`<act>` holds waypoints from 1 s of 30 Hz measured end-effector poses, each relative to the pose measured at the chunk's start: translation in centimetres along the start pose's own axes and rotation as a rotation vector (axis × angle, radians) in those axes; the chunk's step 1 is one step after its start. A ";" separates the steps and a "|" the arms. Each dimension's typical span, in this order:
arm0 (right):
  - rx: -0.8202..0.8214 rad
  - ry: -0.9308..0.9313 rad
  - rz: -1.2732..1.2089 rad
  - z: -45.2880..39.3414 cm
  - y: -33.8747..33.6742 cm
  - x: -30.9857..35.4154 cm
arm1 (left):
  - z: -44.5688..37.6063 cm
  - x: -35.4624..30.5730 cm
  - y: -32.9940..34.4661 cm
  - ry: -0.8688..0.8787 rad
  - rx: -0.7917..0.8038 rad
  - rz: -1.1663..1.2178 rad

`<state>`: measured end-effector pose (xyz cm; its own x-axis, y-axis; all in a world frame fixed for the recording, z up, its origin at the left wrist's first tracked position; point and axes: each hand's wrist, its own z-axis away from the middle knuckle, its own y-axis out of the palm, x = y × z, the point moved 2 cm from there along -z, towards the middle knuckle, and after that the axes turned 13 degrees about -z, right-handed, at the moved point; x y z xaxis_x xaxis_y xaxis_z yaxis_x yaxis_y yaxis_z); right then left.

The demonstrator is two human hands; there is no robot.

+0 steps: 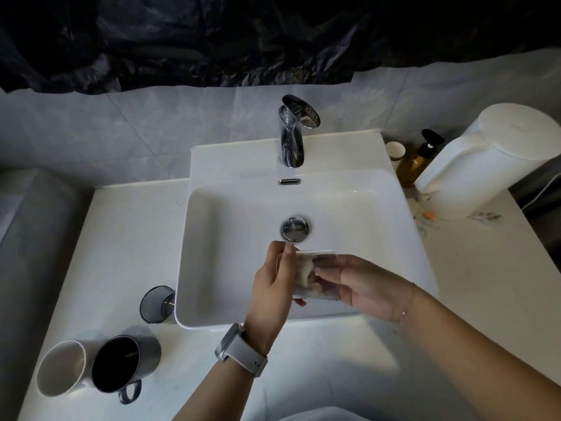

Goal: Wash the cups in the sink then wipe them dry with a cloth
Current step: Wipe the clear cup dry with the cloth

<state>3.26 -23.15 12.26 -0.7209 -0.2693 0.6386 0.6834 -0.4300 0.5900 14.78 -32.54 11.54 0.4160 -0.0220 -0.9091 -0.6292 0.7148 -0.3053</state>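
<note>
Clear glass cup (315,275) gripped by left hand (273,287), right hand (364,287) fingers apparently pinching cloth (305,270) inside.

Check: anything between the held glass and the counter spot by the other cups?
Nothing visible. Both hands, left and right, hold the glass over the sink; only its rim lies toward the cups.

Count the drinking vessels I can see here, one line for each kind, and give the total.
Clear glass, held over the sink: 1
Smoked glass tumbler: 1
Dark mug with handle: 1
White cup: 1
Paper cup: 1
Total: 5
</note>
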 end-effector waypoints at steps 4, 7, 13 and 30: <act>0.004 0.006 -0.121 -0.5 0.3 -1.0 | 0.1 -0.2 -0.5 -0.002 -0.036 -0.058; -0.120 0.016 -0.237 -1.1 -0.7 -3.0 | 0.1 0.2 -0.5 -0.093 -0.024 -0.079; -0.216 -0.033 -0.369 -0.6 -2.5 -4.5 | -0.2 0.8 0.6 -0.147 0.000 -0.071; -0.307 -0.690 0.505 2.5 -1.5 0.6 | -2.0 0.8 -0.6 -0.066 -0.069 -0.197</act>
<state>2.09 -20.51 13.03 -0.0474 0.0451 0.9979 0.7671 -0.6382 0.0653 14.23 -34.37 10.41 0.5758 -0.1093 -0.8102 -0.5739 0.6518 -0.4958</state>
